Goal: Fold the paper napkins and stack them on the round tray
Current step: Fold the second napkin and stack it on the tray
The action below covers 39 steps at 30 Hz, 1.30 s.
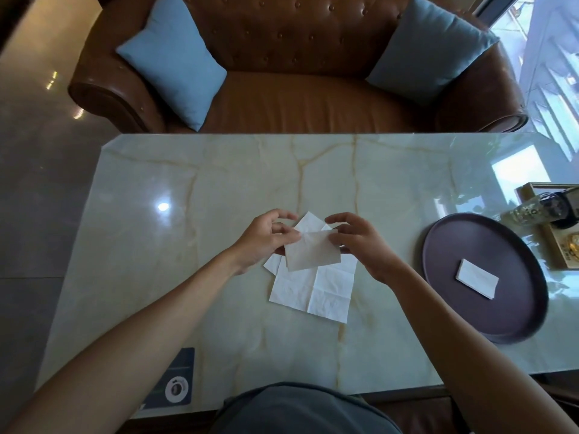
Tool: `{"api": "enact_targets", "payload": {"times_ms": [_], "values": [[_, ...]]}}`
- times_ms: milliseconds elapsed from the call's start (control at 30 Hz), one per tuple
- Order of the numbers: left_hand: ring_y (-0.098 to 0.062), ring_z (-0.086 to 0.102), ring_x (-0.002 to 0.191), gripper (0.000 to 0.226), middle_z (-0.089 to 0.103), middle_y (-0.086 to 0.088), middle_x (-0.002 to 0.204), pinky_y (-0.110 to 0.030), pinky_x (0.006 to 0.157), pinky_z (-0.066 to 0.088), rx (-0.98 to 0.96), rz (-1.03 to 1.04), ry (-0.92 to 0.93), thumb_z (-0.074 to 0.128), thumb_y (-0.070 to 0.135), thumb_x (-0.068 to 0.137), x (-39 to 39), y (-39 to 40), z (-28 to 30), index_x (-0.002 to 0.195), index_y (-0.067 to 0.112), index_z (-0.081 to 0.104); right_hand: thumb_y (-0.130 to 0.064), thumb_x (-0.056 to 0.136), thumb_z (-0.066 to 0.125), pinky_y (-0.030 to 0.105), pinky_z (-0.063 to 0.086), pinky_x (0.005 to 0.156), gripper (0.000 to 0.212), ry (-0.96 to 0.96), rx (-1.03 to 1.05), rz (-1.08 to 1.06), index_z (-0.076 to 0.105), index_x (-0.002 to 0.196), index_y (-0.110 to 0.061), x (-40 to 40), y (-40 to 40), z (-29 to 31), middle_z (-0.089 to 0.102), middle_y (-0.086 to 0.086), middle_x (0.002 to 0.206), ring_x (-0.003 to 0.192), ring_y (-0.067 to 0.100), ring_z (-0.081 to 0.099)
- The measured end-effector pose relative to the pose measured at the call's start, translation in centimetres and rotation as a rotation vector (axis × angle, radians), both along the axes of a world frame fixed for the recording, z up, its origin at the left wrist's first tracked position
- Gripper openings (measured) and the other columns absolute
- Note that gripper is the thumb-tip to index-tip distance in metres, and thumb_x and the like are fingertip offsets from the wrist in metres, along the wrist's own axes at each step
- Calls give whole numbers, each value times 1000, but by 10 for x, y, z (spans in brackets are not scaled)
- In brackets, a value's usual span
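White paper napkin, folded to a rectangle (311, 250), held above the marble surface (219, 189) between both hands: the left hand (264, 238) pinches its left edge, the right hand (357, 242) its right edge, fingers curled about the paper. Beneath it, unfolded napkins (313, 289) lie flat and overlapping near the middle of the surface. To the right, a dark round tray (463, 245) carries a small stack of folded napkins (477, 278). A wooden box (560, 245) with a glass item stands just beyond the tray. A brown leather sofa (297, 89) with two blue cushions (175, 64) faces the far edge.
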<state>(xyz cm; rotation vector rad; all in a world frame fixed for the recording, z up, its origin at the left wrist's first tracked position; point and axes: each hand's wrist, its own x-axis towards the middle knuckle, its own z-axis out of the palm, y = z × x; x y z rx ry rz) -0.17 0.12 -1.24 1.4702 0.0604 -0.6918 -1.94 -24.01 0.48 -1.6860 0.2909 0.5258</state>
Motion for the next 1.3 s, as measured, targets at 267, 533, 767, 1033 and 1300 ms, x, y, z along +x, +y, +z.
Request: {"api": "enact_targets", "payload": {"times_ms": [267, 533, 767, 1033, 1300], "values": [[-13, 65, 82, 26, 70, 4, 94, -28, 76, 55, 269, -236, -192, 71, 18, 93, 12, -9, 13, 119, 17, 71, -19, 97, 67, 31, 49, 79, 17, -75, -364, 353, 77, 102, -6, 10, 14, 25, 76, 12, 101, 85, 15, 64], [-17, 75, 93, 21, 80, 0, 100, -31, 80, 61, 305, -336, -241, 59, 23, 102, 8, -20, 18, 108, 15, 78, -18, 96, 66, 26, 38, 62, 26, -101, -483, 353, 70, 71, -14, 9, 11, 33, 62, -5, 66, 63, 7, 49], [-4, 68, 81, 19, 78, -1, 99, -20, 67, 52, 284, -377, -227, 62, 31, 100, -4, -48, 6, 101, 16, 75, -23, 96, 62, 32, 44, 68, 25, -85, -536, 355, 73, 87, -2, -10, -12, 24, 72, 16, 89, 73, 15, 56], [3, 62, 70, 18, 72, 6, 83, -14, 62, 48, 298, -403, -232, 64, 23, 99, 1, -114, 6, 94, 10, 75, -18, 98, 63, 41, 57, 76, 23, -81, -429, 112, 74, 81, -9, -33, -135, 1, 74, 1, 70, 59, 15, 66], [-5, 65, 72, 17, 73, 2, 85, -21, 64, 53, 304, -504, -182, 65, 26, 99, 9, -239, -1, 97, 12, 75, -38, 93, 71, 39, 56, 86, 43, 163, 288, -172, 72, 121, -5, -71, -221, -30, 75, 12, 110, 98, 25, 70]]}}
